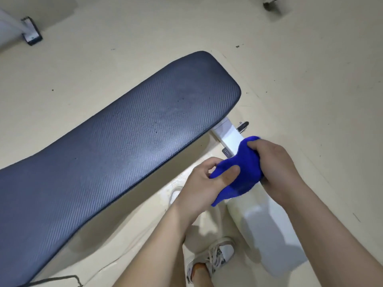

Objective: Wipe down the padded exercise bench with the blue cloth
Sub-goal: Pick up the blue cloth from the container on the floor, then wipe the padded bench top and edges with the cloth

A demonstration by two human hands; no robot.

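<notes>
The padded exercise bench point(116, 146) has dark blue-grey textured upholstery and runs diagonally from lower left to upper centre. Small dark specks dot its surface near the middle. To the right of the bench, off the pad, both hands hold the bright blue cloth point(240, 168), which is bunched up. My left hand point(203, 183) pinches its lower left part with thumb on top. My right hand point(275, 168) grips its upper right part. Part of the cloth is hidden inside the hands.
A white bottle point(265, 230) hangs below the cloth under my right forearm. The bench's white frame foot point(228, 135) sticks out at right. My shoe point(213, 257) stands on the cream floor. Other equipment feet sit at top left point(31, 32) and top right point(271, 3).
</notes>
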